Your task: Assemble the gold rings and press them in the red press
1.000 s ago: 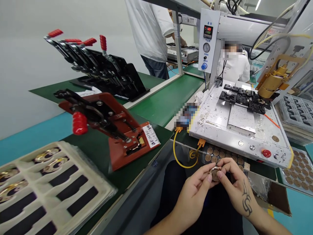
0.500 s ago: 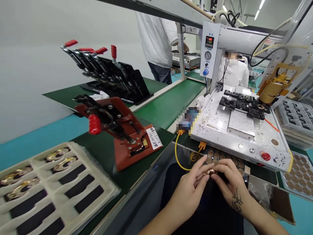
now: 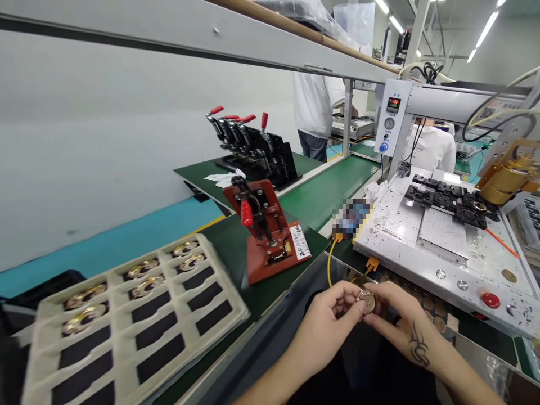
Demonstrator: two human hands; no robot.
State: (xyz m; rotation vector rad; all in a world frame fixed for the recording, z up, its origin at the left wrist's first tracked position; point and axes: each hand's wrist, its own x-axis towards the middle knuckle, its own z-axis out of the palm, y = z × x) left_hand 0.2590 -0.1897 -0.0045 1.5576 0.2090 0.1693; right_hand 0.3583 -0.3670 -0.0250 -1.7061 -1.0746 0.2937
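Above my lap, a round gold-coloured watch case is held between both hands, its flat round face tilted toward me. My left hand grips it from the left with thumb and curled fingers. From the right, the thumb and fingers of my right hand close on its edge. My fingertips hide part of the rim. To the left, a red toggle-clamp fixture stands on the green bench. Beside it, a beige tray holds several shiny gold watch cases in its upper compartments.
At right stands a white press machine with black fixtures and a gold-coloured head. Several round discs lie below its front edge. Black clamps with red handles stand farther back. Two people in white are beyond the bench.
My view has swung left and up, showing more of the tray. The watch case has turned from nearly edge-on to show its round face; both hands stay on it.
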